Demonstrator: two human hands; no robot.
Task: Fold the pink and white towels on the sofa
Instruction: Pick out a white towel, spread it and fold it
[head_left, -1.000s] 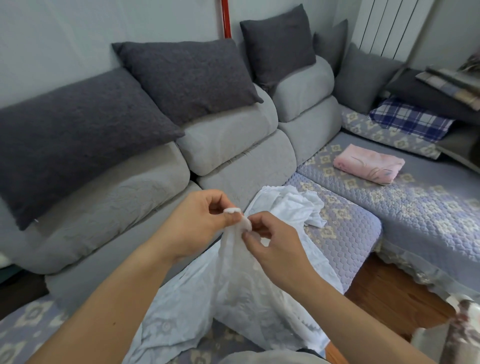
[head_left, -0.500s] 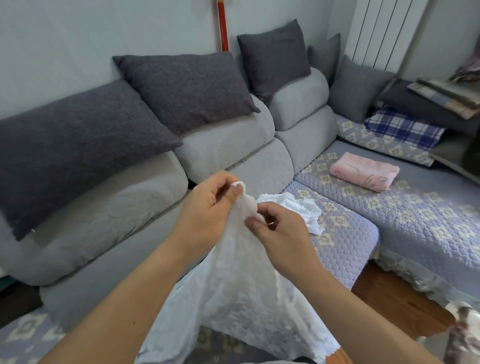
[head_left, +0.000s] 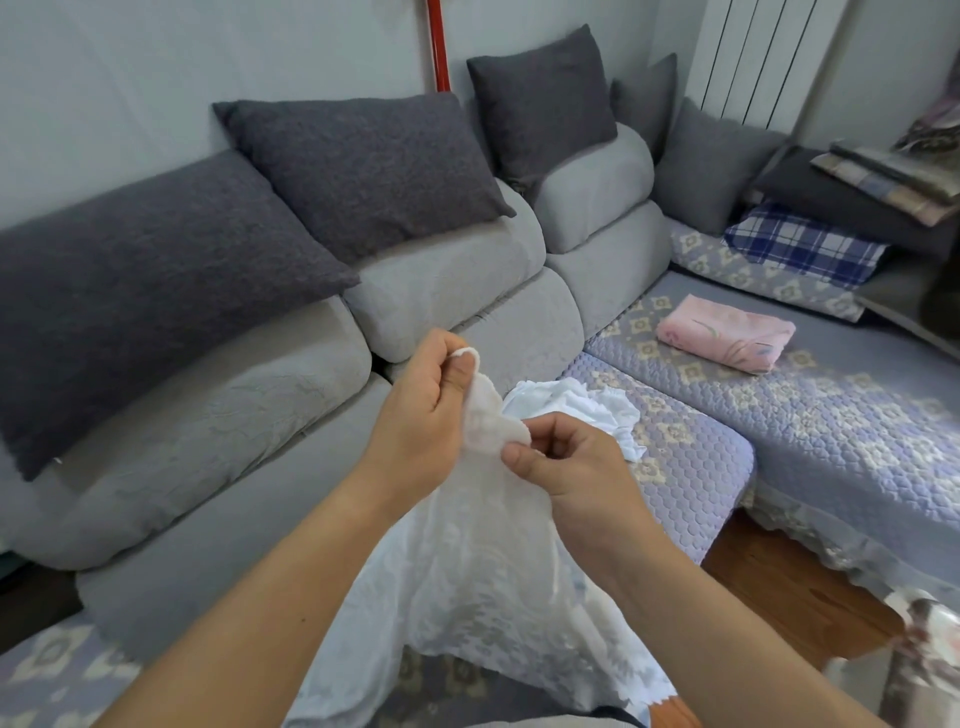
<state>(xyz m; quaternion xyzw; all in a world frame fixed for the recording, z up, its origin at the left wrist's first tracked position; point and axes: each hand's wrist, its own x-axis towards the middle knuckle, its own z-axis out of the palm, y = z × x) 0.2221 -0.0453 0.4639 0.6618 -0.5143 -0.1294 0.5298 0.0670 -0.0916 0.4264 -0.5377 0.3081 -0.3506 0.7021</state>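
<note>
A white textured towel (head_left: 483, 566) hangs in front of me, lifted off the sofa seat. My left hand (head_left: 421, 415) pinches its top corner, a small loop of cloth sticking out above the fingers. Just below and to the right, my right hand (head_left: 571, 467) pinches the towel's edge. The far end of the towel lies bunched on the lilac quilted seat cover (head_left: 691, 457). A pink towel (head_left: 727, 332) lies folded on the seat further right, away from both hands.
Dark grey cushions (head_left: 363, 166) lean along the grey sofa back (head_left: 447, 291). A blue plaid cloth (head_left: 805, 244) and stacked folded blankets (head_left: 883, 176) fill the far right corner. Wooden floor (head_left: 789, 587) shows beside the seat at right.
Both hands have raised the white towel higher. My left hand has climbed above the right, and the two hands have drawn slightly apart along the edge.
</note>
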